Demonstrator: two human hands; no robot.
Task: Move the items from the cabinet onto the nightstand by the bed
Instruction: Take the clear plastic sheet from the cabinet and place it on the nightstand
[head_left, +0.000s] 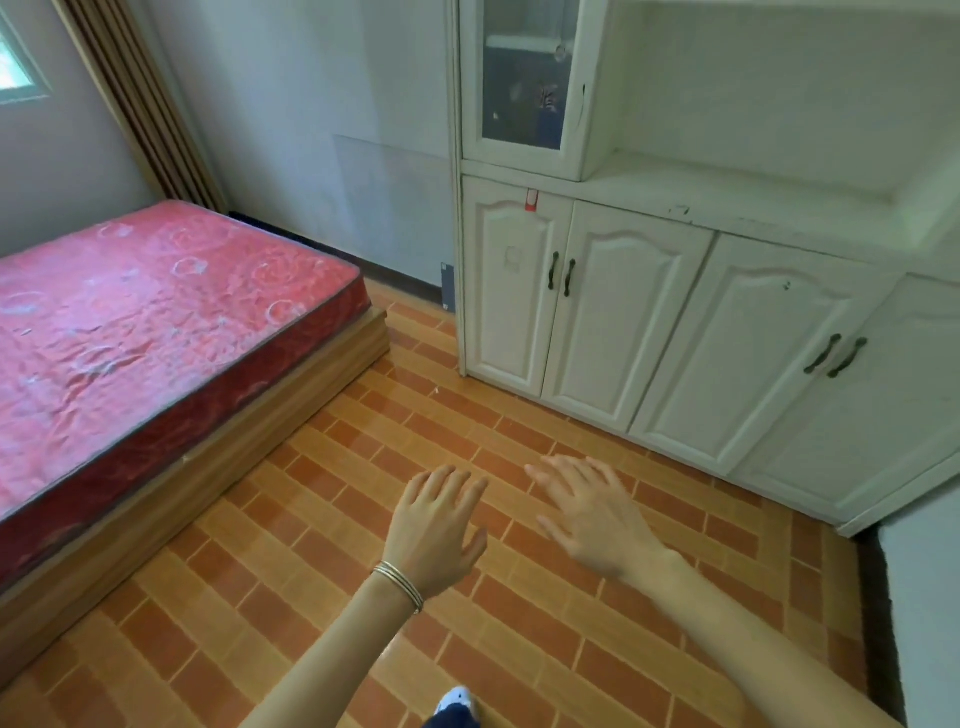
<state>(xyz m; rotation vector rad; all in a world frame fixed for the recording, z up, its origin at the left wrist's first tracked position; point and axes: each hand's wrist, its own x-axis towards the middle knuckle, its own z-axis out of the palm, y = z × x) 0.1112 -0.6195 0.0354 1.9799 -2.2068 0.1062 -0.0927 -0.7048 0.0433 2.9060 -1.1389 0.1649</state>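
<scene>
— Cabinet items, where are they?
— Behind the glass door, upper left of the white cabinet along the right wall. Too blurred to name. The lower doors are closed.
— And the hands?
— Left hand and right hand hover over the tiled floor, palms down, fingers spread, holding nothing. Thin bangles ring the left wrist. The red-mattressed bed lies left.

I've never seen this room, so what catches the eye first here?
The red mattress fills the left side. A white cabinet with closed lower doors stands at the right. In the foreground the left hand and the right hand reach out open and empty over the orange tiled floor.
</scene>
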